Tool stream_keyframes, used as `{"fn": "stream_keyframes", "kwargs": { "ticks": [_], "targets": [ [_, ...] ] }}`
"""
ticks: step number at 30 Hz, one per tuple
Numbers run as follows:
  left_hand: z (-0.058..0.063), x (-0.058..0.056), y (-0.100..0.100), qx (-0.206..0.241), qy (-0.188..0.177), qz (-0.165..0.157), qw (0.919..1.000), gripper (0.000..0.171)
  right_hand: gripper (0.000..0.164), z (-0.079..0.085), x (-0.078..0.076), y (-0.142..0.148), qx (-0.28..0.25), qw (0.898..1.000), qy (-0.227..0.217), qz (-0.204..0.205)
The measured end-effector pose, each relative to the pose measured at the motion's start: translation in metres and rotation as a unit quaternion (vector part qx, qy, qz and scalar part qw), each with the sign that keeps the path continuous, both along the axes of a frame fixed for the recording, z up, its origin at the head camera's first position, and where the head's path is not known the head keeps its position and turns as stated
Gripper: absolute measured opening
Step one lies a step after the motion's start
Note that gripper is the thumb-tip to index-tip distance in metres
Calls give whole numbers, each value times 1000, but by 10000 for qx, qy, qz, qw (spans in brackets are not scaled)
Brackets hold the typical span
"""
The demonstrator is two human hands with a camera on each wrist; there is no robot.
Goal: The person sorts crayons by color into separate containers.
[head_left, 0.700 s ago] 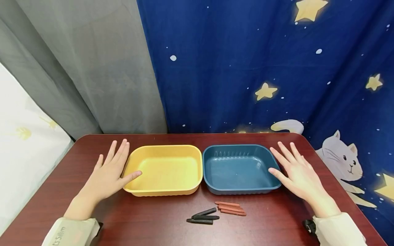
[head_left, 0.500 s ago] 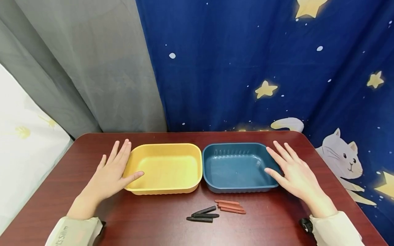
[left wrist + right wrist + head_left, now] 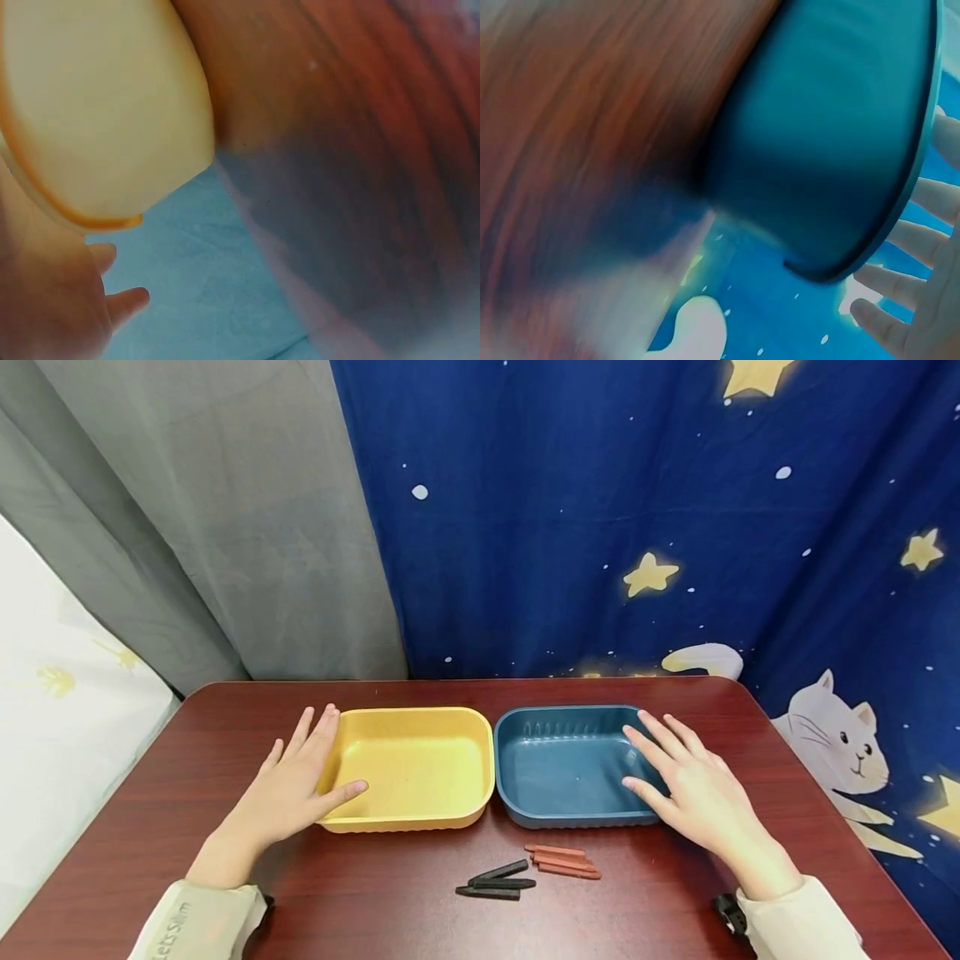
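Observation:
A yellow tray (image 3: 420,760) and a blue tray (image 3: 558,764) stand side by side on a dark red table (image 3: 375,893); both hold nothing. My left hand (image 3: 322,764) lies flat with straight, spread fingers over the yellow tray's left rim. My right hand (image 3: 651,768) lies the same way over the blue tray's right rim. Neither hand holds anything. In the blurred left wrist view, the yellow tray (image 3: 97,112) shows from below beside my fingers (image 3: 120,304). In the right wrist view, the blue tray (image 3: 825,135) shows beside my fingers (image 3: 911,244).
Three black crayons (image 3: 495,883) and several red-brown crayons (image 3: 564,862) lie on the table in front of the trays. A grey curtain (image 3: 225,527) and a blue star-print curtain (image 3: 600,510) hang behind. A white bed (image 3: 52,727) is at the left.
Both hands have slid inward, from the table beside the trays to over the trays' outer rims. The trays and crayons have not moved.

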State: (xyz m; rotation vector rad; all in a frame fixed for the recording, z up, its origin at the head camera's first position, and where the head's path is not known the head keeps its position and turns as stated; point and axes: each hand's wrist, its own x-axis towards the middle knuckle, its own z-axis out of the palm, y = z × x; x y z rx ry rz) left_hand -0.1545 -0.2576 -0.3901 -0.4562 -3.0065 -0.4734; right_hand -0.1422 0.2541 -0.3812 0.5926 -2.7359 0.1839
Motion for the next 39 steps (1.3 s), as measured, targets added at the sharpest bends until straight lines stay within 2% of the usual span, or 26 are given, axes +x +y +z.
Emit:
{"fn": "stream_keyframes", "kwargs": {
  "ticks": [8,20,29,35,39],
  "targets": [
    [-4,0,6,-132,-119,-19,9998,104,66,1,7,-21,-20,9983,280,516],
    [-6,-1,5,-281,-214,-54,9994,105,67,8,17,-53,-60,9950,214,976],
    [-7,-2,5,-356,-336,-23,9988,106,57,12,25,-82,-113,9886,313,1466],
    [-7,-3,4,-414,-346,-17,9985,107,46,11,32,-101,-173,9799,434,1942],
    [-8,-4,3,-407,-350,-44,9986,108,39,7,34,-112,-401,9660,505,2504]
  ]
}}
